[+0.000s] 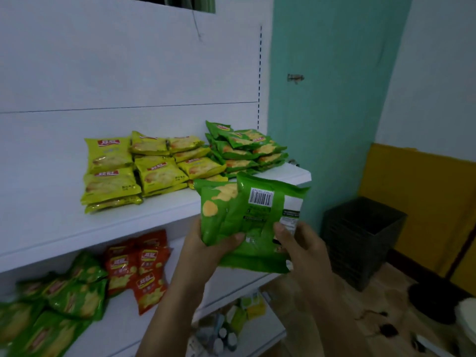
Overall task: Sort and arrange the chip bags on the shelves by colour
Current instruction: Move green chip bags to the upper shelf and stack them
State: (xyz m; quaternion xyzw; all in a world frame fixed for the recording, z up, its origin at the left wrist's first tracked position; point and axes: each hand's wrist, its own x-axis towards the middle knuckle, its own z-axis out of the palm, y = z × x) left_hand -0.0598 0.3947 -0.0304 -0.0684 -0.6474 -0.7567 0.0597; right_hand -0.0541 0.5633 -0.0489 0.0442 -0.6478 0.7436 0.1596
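Observation:
I hold a small stack of green chip bags (247, 217) in front of the upper shelf (159, 215). My left hand (206, 246) grips the stack's lower left corner, thumb on the front bag. My right hand (301, 243) grips the lower right, thumb on the rear bag, which shows its barcode side. On the upper shelf lie yellow bags (134, 168) in several piles and a pile of green bags (247, 150) at the right end. The lower shelf (123, 323) carries red bags (139, 264) and more green bags (59, 305) at the left.
A teal pillar (329, 99) stands right of the shelves. A dark ribbed bin (360, 240) sits on the floor beside it, with a yellow panel (425, 202) behind. Small bottles and boxes (231, 323) fill the lowest shelf.

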